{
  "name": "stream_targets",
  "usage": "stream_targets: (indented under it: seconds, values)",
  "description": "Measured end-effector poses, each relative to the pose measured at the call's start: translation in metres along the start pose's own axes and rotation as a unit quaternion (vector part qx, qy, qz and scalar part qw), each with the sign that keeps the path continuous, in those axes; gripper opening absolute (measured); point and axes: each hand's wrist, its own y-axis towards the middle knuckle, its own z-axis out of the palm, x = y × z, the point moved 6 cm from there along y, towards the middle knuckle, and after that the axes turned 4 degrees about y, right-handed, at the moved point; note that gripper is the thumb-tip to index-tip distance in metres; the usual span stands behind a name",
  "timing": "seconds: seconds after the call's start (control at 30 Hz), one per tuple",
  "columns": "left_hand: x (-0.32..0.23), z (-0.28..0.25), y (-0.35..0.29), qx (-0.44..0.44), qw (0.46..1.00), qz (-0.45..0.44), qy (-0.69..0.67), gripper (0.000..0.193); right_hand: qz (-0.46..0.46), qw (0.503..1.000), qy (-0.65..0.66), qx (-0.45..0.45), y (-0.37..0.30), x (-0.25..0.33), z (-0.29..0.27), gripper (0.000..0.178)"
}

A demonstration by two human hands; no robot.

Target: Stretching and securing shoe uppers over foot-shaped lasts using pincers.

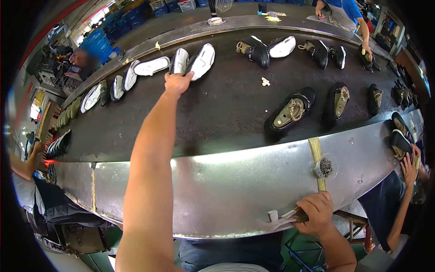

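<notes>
The scene is seen from a single fisheye camera worn on the head, aimed downward and forward over a metal counter edge [217, 190] and a dark conveyor belt [226, 113]. Straight edges are bent toward the rim. The near counter is viewed closely, while the far side of the belt is seen from well away. No second view is provided.

left arm: we've got it stretched fully forward, forearm bare
left hand [177, 83]: fingers curled downward at the far end of our reach
right hand [318, 212]: pulled in near our body, fist clenched, knuckles up
</notes>
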Motion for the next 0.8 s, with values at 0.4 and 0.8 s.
stream_targets:
  seconds: [0.4,0.8]
  values:
    - [0.056,-0.074,-0.135,-0.007,0.992,0.108,0.058,0.053,-0.014,1.000,-0.008,0.005,-0.003,0.007,0.011,0.045]
    - [0.194,-0.190,-0.451,-0.014,0.991,0.131,-0.026,0.032,-0.065,0.996,-0.056,-0.024,-0.027,0.040,0.007,0.043]
